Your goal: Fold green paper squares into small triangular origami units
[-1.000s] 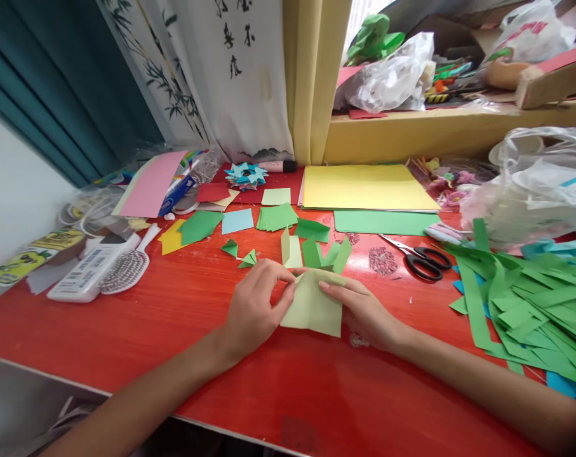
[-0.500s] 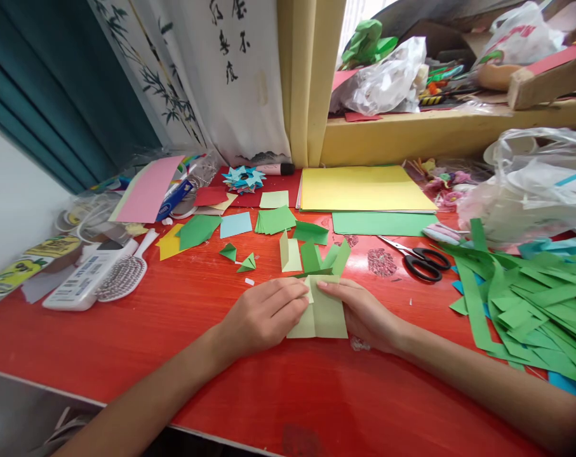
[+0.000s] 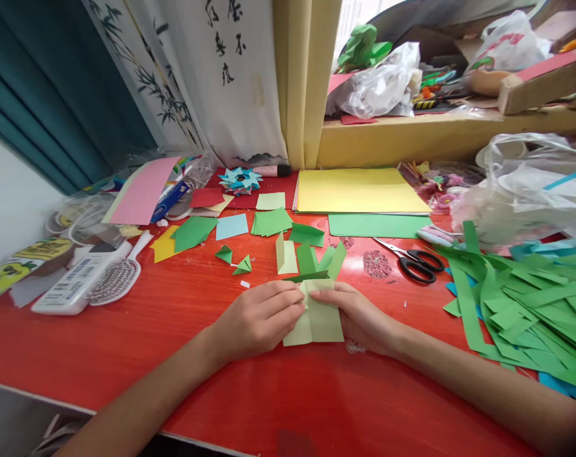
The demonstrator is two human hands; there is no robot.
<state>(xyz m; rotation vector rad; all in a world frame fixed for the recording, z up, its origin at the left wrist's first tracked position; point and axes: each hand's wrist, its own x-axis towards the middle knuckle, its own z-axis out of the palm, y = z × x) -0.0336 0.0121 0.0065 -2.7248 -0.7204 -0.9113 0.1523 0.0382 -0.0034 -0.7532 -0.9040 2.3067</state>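
A pale green paper square point(image 3: 319, 317), partly folded, lies on the red table point(image 3: 173, 330) in front of me. My left hand point(image 3: 256, 317) pinches its left flap near the top, fingers closed on the paper. My right hand point(image 3: 361, 314) holds the right side, thumb and fingers pressed on the paper's top edge. Several folded dark green pieces point(image 3: 316, 257) stand just behind the paper.
Black-handled scissors point(image 3: 411, 261) lie to the right, beside a heap of green paper strips point(image 3: 521, 304). Yellow sheets point(image 3: 359, 190) and a green sheet point(image 3: 378, 224) lie behind. A hairbrush point(image 3: 119, 276) and a white remote point(image 3: 73, 285) sit at the left. Plastic bags point(image 3: 530, 187) fill the right.
The paper's left flap has been folded in toward the centre, and both hands have settled lower on it. The view has shifted slightly.
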